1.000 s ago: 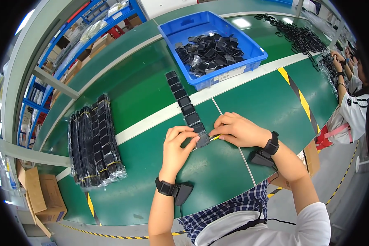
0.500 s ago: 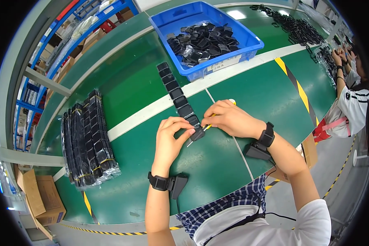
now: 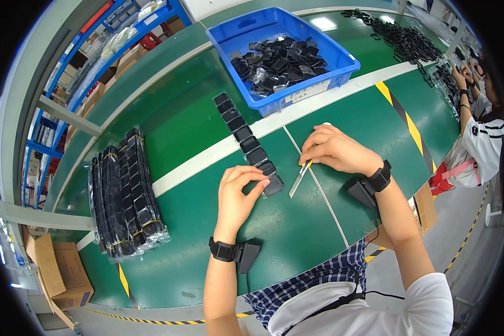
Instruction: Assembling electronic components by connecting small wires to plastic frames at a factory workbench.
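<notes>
A strip of black square pieces in clear plastic pockets (image 3: 243,133) runs from near the blue bin toward me on the green table. My left hand (image 3: 238,190) pinches its left edge close to the near end, thumb and index finger together. My right hand (image 3: 341,152) grips a utility knife (image 3: 301,179) with some yellow on it; its long bare blade points down and toward me. The knife is to the right of the strip, apart from it. My fingers hide most of the knife's handle.
Bundles of similar strips (image 3: 130,196), tied with yellow bands, lie at left. A blue bin (image 3: 266,105) of loose black pieces stands at the back. Black parts (image 3: 403,42) are heaped far right, near a co-worker (image 3: 481,140). An open cardboard box (image 3: 67,274) sits lower left.
My right hand and the knife have moved right, away from the strip's near end, and more of the blade shows. My left hand stays on the strip, whose end piece lies flatter.
</notes>
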Tool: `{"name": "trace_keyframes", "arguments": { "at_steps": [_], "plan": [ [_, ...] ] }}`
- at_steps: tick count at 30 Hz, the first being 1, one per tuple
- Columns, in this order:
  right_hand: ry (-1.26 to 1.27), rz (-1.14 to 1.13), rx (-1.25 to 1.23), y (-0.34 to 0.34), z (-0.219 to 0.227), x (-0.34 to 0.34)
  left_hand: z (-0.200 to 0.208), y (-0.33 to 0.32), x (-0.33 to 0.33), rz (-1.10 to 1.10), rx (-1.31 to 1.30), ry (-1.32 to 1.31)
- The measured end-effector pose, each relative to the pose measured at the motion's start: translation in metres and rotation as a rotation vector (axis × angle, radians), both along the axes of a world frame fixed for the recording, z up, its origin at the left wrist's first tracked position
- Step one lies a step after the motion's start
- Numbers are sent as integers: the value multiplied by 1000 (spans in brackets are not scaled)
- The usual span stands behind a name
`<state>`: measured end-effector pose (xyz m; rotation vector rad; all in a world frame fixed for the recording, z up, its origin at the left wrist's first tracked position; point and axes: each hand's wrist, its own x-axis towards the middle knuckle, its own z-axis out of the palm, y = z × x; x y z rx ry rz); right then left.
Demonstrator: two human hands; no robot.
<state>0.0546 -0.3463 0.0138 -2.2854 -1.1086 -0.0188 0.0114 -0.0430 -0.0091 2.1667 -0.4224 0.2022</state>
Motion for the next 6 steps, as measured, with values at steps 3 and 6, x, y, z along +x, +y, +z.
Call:
{"name": "trace_keyframes", "arguments": {
  "at_steps": [3, 6],
  "plan": [
    [93, -49, 57, 5, 4, 1, 2, 7, -2, 21, -104, 54],
    [261, -176, 199, 16, 9, -6, 7, 30, -3, 216, 97, 51]
  ]
}}
